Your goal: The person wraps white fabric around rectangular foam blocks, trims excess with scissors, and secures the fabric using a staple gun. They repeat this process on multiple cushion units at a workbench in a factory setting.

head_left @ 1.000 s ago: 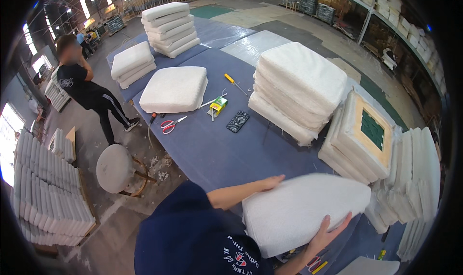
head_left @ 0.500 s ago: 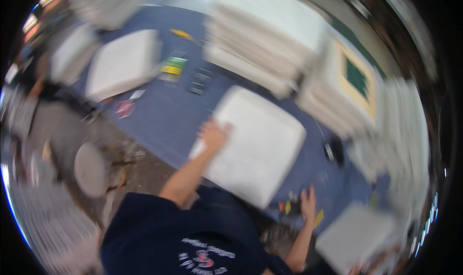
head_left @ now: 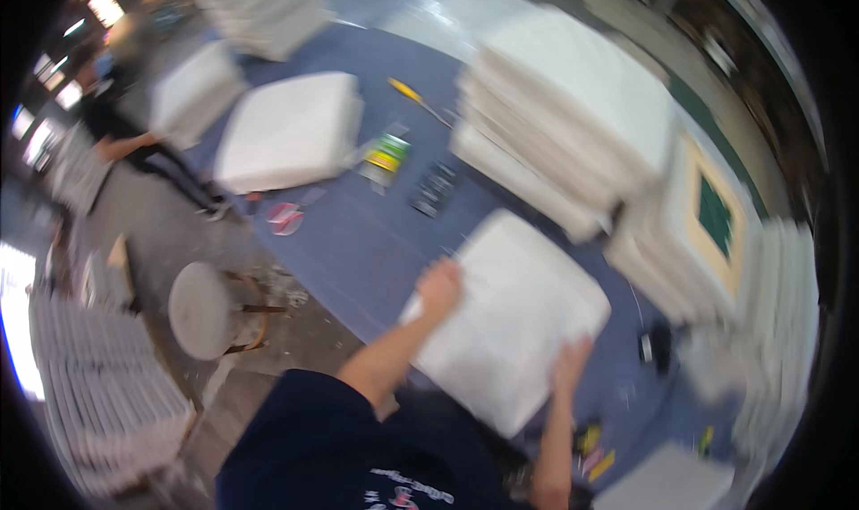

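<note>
A white, square cushion (head_left: 523, 318) lies on the blue table cover in front of me. My left hand (head_left: 440, 288) is at its left edge, fingers curled in; a thin, blurred strand or pin shows just above them, and I cannot make out what they hold. At the cushion's lower right edge is my right hand (head_left: 571, 365), touching or just over it, its fingers smeared by motion. A black packet (head_left: 434, 189) and a yellow-green packet (head_left: 386, 158) lie beyond my left hand.
Tall stacks of white cushions (head_left: 564, 107) stand at the back and right. A yellow-handled tool (head_left: 407, 90) and red-handled scissors (head_left: 284, 218) lie on the table (head_left: 331, 259). Yellow and red tools (head_left: 592, 452) sit near its front edge. A person (head_left: 121, 130) stands far left, beyond a round stool (head_left: 201, 311).
My right hand has moved up from the tools at the front edge to the cushion. My left hand, spread on the cushion before, has curled its fingers. The whole view has shifted.
</note>
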`<state>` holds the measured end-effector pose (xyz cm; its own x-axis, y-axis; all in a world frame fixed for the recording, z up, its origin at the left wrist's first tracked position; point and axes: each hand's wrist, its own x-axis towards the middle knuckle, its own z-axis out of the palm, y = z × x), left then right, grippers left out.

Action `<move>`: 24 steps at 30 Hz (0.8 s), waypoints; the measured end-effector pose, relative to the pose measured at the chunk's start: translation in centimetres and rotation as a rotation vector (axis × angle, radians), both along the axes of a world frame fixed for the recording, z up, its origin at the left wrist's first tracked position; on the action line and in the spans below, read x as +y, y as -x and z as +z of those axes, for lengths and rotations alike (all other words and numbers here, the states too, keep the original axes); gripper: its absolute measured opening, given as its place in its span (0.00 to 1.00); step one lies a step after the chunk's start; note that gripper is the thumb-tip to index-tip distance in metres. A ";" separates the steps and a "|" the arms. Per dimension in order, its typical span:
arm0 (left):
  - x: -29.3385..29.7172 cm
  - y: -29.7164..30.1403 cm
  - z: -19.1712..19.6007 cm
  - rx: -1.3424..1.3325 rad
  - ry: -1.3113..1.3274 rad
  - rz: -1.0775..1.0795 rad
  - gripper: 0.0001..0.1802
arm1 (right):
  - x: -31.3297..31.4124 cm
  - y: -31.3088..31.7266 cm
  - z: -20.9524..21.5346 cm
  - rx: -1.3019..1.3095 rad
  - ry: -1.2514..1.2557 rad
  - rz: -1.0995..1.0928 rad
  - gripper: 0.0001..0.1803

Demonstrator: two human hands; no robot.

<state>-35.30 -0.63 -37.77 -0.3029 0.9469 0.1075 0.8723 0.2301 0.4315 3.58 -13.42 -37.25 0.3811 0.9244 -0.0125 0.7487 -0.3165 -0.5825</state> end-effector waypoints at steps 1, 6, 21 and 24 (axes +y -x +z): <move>1.1 0.0 2.7 -0.089 0.081 -0.044 0.21 | -1.6 -1.5 1.7 0.211 0.020 0.035 0.38; 1.0 -2.4 5.8 -0.160 0.077 -0.038 0.20 | -5.0 -26.4 6.9 0.028 -0.113 -0.294 0.38; 0.8 -1.2 5.0 -0.215 0.131 -0.010 0.26 | 2.5 -0.2 1.4 -0.158 0.015 -0.069 0.41; 0.2 -1.3 5.4 -0.249 0.088 0.020 0.27 | -3.8 1.7 -0.6 -0.157 -0.026 -0.028 0.41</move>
